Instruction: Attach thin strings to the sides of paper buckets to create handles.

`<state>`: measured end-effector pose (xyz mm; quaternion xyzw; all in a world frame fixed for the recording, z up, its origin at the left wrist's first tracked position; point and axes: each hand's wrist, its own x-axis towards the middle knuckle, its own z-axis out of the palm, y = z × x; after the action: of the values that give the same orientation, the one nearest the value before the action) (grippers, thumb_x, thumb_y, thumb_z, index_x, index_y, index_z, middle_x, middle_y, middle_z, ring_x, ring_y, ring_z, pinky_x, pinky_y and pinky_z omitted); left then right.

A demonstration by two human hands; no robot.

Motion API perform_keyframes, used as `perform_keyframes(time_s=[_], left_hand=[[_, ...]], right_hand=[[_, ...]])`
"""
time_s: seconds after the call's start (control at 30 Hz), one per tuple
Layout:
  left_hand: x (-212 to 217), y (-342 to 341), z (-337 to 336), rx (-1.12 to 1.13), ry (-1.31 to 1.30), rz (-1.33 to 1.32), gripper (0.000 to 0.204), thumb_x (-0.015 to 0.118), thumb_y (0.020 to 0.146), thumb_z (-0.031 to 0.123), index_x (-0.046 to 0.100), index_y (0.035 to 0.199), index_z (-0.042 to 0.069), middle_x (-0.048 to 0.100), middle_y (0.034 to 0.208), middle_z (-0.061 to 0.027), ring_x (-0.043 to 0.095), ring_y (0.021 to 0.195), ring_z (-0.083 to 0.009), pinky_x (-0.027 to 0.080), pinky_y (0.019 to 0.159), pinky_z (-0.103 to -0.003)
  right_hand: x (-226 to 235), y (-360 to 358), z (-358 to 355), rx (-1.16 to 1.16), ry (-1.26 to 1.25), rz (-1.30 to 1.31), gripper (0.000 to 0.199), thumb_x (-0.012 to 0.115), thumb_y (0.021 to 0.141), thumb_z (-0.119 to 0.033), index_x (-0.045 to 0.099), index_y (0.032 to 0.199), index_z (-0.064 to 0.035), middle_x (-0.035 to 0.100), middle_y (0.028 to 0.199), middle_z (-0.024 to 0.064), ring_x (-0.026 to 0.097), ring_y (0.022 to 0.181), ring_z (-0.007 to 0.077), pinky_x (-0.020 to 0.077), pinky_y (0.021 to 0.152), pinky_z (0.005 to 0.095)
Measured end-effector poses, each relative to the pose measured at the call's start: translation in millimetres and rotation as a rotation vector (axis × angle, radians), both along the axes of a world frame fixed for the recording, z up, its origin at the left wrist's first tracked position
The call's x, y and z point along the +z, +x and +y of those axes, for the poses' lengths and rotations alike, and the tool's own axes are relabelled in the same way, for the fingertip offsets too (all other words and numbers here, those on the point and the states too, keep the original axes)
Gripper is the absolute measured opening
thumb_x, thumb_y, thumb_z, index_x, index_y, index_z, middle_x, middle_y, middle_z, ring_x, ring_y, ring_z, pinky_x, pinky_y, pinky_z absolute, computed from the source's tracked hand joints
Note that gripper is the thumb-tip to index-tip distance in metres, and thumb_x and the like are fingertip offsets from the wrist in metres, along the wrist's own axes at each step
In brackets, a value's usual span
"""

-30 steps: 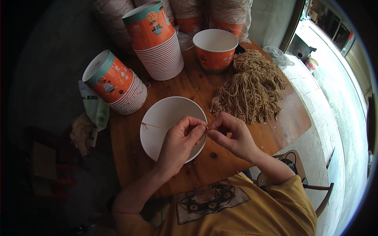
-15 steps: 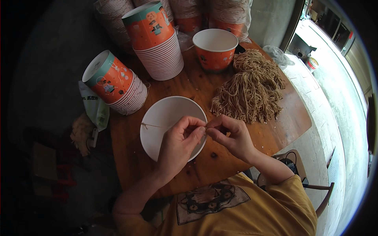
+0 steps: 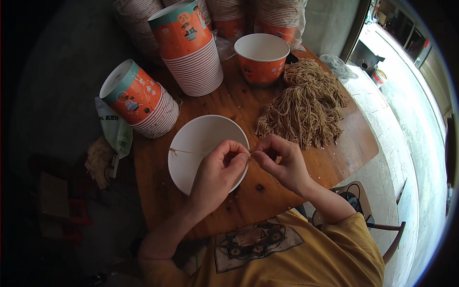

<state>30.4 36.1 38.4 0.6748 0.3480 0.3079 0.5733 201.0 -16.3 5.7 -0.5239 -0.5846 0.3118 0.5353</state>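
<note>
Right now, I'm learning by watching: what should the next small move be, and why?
Perhaps pull the cord gently snug: it runs across the tub from the left rim, and the left hand and right hand, close together, seem to pinch it by the right rim.

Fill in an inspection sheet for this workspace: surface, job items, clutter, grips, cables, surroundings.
Surface: brown wooden table, small pale specks scattered on it.
Job items: thin tan string runs from a knot at the left rim of a round, white-lined tub to the left hand; shaggy tan heap of strings lies to the right.
Clutter: two upturned stacks of orange-and-teal printed tubs, taller stack and shorter stack; one upright orange tub.
Grips: left hand pinches the string; right hand has its fingertips alongside, contents too small to tell.
Cables: thin black loop by the chair, cable or strap unclear.
Surroundings: brown curved-armed chair, grey concrete floor.
</note>
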Motion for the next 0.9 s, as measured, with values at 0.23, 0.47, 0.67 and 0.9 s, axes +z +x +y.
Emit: perform_keyframes(time_s=[0.23,0.47,0.67,0.9], left_hand=[[-1.5,-1.2,6.3,-0.024,-0.297,-0.041,0.011,0.055,0.091,0.014,0.057,0.094,0.004,0.055,0.082,0.0015,0.048,0.073,-0.004,0.04,0.068,-0.019],[-3.0,0.1,5.7,-0.033,-0.287,-0.028,0.012,0.055,0.091,0.015,0.057,0.094,0.003,0.055,0.081,0.0018,0.048,0.073,-0.0045,0.041,0.069,-0.019],[0.3,-3.2,6.9,-0.129,-0.441,-0.081,0.014,0.054,0.092,0.016,0.059,0.095,0.003,0.055,0.083,0.0031,0.048,0.074,-0.0033,0.04,0.07,-0.019],[-3.6,-1.7,11.1,-0.121,-0.574,-0.153,0.014,0.055,0.092,0.017,0.06,0.093,0.004,0.056,0.082,0.0031,0.047,0.074,-0.004,0.04,0.071,-0.019]], right_hand=[[-4.8,-3.8,-2.8,-0.003,0.034,0.084,0.009,0.064,0.085,-0.009,0.059,0.089,-0.0026,0.056,0.07,0.0014,0.051,0.059,0.0053,0.0427,0.053,0.0222],[0.0,-4.5,-1.0,-0.039,0.226,-0.279,0.011,0.066,0.082,-0.008,0.058,0.087,-0.0033,0.058,0.072,0.0042,0.056,0.058,0.0108,0.0459,0.053,0.0257],[-2.7,2.2,3.6,0.066,-0.03,-0.033,0.009,0.063,0.083,-0.008,0.057,0.086,-0.0023,0.059,0.077,0.0022,0.054,0.064,0.0076,0.0447,0.058,0.023],[-16.2,-2.8,2.1,0.033,0.137,0.076,0.008,0.059,0.086,-0.007,0.056,0.092,-0.0023,0.059,0.075,0.0026,0.053,0.061,0.0066,0.0451,0.057,0.0227]])
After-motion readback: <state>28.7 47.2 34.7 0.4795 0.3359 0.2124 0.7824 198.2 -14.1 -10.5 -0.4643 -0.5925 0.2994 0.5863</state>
